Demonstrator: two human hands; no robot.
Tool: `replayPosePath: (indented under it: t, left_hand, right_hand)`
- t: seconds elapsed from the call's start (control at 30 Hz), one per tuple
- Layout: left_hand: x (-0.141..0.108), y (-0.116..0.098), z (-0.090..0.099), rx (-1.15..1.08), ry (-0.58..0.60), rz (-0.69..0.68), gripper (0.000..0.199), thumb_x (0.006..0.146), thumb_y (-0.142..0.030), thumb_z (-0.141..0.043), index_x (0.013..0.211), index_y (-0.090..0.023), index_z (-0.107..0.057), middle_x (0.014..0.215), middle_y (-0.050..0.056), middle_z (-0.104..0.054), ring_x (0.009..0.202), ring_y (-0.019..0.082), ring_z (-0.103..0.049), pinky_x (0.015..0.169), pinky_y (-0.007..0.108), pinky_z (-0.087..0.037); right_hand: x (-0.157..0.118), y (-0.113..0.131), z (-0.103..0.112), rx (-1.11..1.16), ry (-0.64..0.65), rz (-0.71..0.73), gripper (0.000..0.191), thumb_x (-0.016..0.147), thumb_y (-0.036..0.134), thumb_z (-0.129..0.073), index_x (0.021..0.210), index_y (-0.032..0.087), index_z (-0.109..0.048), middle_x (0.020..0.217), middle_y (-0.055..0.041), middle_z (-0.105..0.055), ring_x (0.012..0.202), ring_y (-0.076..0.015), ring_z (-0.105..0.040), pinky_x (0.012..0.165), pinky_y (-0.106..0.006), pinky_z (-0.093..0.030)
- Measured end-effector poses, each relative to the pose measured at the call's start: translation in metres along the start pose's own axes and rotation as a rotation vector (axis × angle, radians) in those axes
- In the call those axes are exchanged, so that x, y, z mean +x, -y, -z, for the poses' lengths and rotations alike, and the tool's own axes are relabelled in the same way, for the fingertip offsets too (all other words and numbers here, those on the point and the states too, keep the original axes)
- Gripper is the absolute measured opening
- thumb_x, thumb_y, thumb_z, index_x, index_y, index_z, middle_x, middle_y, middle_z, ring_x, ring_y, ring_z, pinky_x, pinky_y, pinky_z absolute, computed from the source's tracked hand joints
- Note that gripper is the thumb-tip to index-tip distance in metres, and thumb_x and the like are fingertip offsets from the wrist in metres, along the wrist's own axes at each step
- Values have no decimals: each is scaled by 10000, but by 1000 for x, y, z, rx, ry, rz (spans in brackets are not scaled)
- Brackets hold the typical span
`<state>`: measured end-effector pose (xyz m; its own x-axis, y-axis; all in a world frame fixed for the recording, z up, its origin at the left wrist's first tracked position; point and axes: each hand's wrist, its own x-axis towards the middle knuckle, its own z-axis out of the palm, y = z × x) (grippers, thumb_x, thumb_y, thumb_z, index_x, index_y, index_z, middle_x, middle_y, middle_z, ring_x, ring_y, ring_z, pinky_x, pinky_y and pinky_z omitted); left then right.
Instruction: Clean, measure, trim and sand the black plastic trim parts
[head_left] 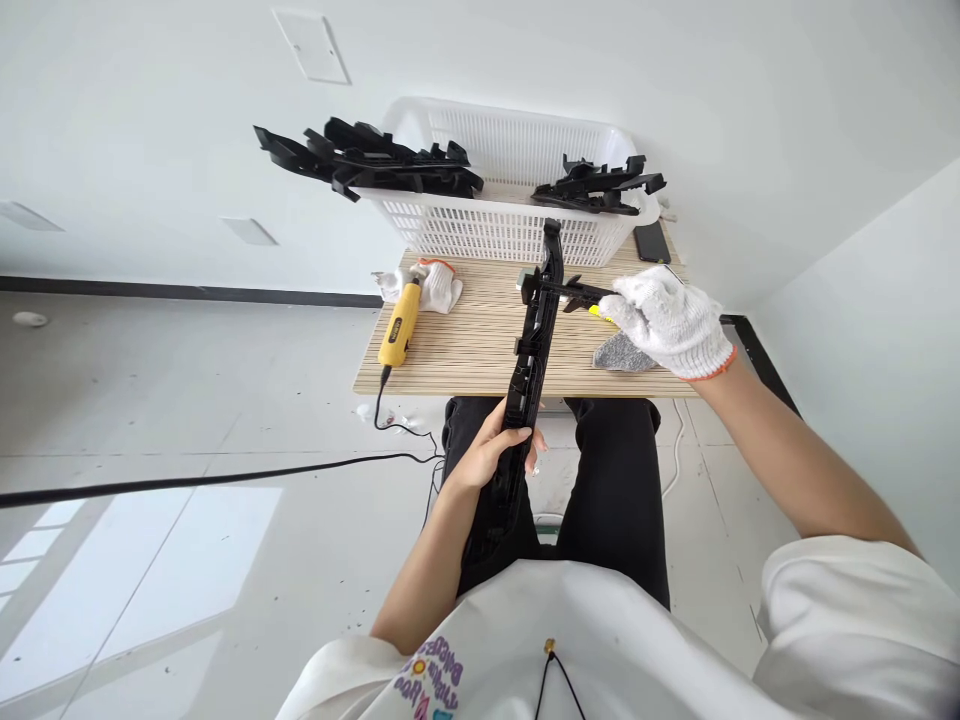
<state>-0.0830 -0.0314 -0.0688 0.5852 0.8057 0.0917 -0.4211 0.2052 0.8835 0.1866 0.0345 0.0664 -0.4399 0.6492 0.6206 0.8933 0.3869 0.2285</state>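
Observation:
My bare left hand [495,448] is closed around the lower part of a long black plastic part [531,365], which stands tilted over my lap and the table's front edge. My right hand [667,318], in a white knitted glove with an orange cuff, pinches a slim black piece [581,292]. That piece reaches left to the upper end of the long part and seems to touch it; its exact kind is unclear. A bit of yellow shows just under the gloved fingers. Below that hand, a grey cloth [624,354] lies on the table.
A white plastic basket [495,228] at the back holds black plastic parts [390,165] left and more black parts [600,187] right. On the wooden table [465,350] lie a yellow corded tool [402,322], a white glove [441,287] and a phone [652,242]. Its cord [225,480] crosses the floor.

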Motion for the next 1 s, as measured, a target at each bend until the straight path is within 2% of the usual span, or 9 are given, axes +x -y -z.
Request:
replayPosePath:
  t: [0.17, 0.33, 0.47, 0.57, 0.63, 0.73, 0.83, 1.0]
  left_hand:
    - [-1, -1, 0, 5, -19, 9, 260, 915, -201, -549, 1173, -162, -537, 781, 8, -714, 467, 123, -604, 517, 271, -486]
    - [-2, 0, 2, 5, -21, 4, 264, 915, -211, -550, 1175, -166, -539, 779, 9, -712, 464, 126, -600, 526, 281, -491]
    - [-2, 1, 3, -3, -12, 2, 264, 917, -214, -550, 1177, -170, -542, 784, 11, -714, 465, 127, -601, 536, 282, -491]
    - [-2, 1, 3, -8, -14, 7, 271, 917, -215, -550, 1185, -170, -541, 789, 16, -717, 468, 129, -602, 536, 283, -492]
    - [-2, 0, 3, -16, -13, 3, 274, 917, -219, -553, 1187, -171, -540, 785, 16, -717, 466, 129, -602, 535, 283, -493]
    - [-2, 0, 3, -24, -11, -1, 269, 917, -220, -555, 1182, -173, -542, 780, 15, -717, 464, 130, -603, 534, 284, -495]
    - [-2, 0, 3, -20, -12, -1, 263, 919, -210, -550, 1179, -175, -543, 784, 16, -720, 466, 129, -607, 538, 282, -495]
    - [-3, -1, 2, -29, -31, -2, 268, 912, -216, -558, 1176, -168, -545, 775, 13, -715, 458, 131, -606, 535, 283, -489]
  right_hand:
    - [1, 8, -13, 59, 17, -11, 454, 1015, 563, -384, 1117, 218, -661, 934, -49, -705, 683, -146, -627, 532, -270, -427]
    - [0, 14, -17, 198, 43, -60, 428, 1006, 540, -420, 1093, 190, -651, 944, -78, -701, 769, -184, -664, 600, -294, -481]
    - [-1, 18, -15, 307, 71, -165, 398, 955, 570, -512, 996, 193, -634, 909, -89, -681, 779, -211, -658, 626, -331, -504]
    - [-1, 18, -16, 281, 105, -183, 374, 906, 591, -582, 889, 218, -613, 819, -65, -639, 710, -197, -613, 586, -329, -468]
    - [-2, 17, -18, 222, 83, -165, 384, 903, 598, -577, 822, 223, -591, 753, -42, -605, 650, -173, -567, 545, -313, -424]
    - [-2, 17, -22, 149, -22, -111, 440, 930, 621, -521, 771, 213, -566, 683, -17, -567, 566, -136, -500, 492, -289, -360]
    - [-2, 17, -24, 141, -98, -55, 485, 947, 641, -486, 771, 198, -575, 675, -15, -587, 563, -123, -518, 488, -272, -358]
    - [-2, 19, -22, 155, -53, -78, 541, 955, 680, -432, 850, 185, -627, 763, -35, -681, 635, -122, -605, 531, -257, -396]
